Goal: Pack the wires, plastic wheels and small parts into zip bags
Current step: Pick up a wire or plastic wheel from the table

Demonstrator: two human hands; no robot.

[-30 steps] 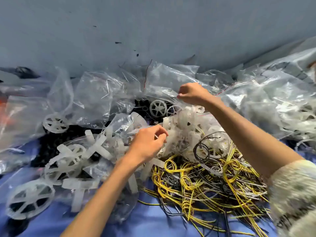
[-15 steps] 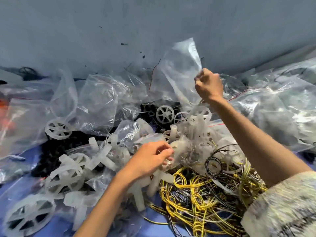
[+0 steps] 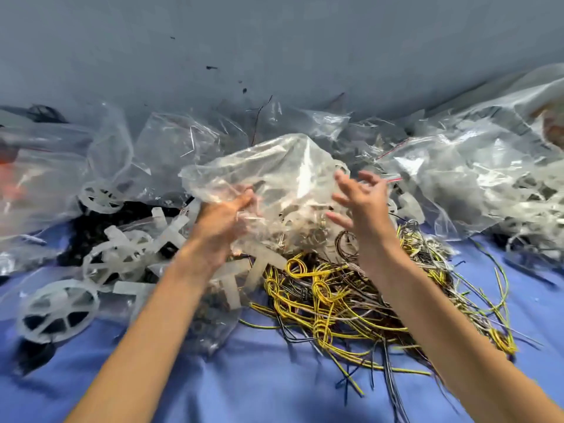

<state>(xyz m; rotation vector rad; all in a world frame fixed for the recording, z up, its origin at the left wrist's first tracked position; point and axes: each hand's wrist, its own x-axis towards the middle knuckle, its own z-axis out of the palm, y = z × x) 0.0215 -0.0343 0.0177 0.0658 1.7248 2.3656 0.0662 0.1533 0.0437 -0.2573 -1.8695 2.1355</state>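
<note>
Lower left of the frame: a plastic wheel [image 3: 56, 312] lies flat on the blue cloth [image 3: 274, 386]. Up and right of it is a loose heap of wheels [image 3: 134, 251] and white cross-pieces, none of them bagged.

Centre: the left hand [image 3: 219, 218] has its grip clamped on the lower left edge of a clear zip bag [image 3: 268, 172], which is held up, crumpled, above the heap. I cannot tell whether the pale parts showing through the film are inside the bag or behind it.

Right of centre: the right hand [image 3: 363, 203] is just beside the bag's right side with its grip apart and fingers spread, holding nothing. I cannot tell whether it touches the bag.

Below both hands: the wires [image 3: 335, 297], yellow, black and grey, lie in a tangle on the cloth.

Right edge: filled bags [image 3: 476, 184] are piled up.

I read the step as readying an empty bag, with its mouth not yet found or parted. Next I would have the right hand catch the lip opposite the left and pull the mouth wide. The film is limp and will fold shut unless both edges are kept taut. Loading from the heap or the tangle comes after that.
</note>
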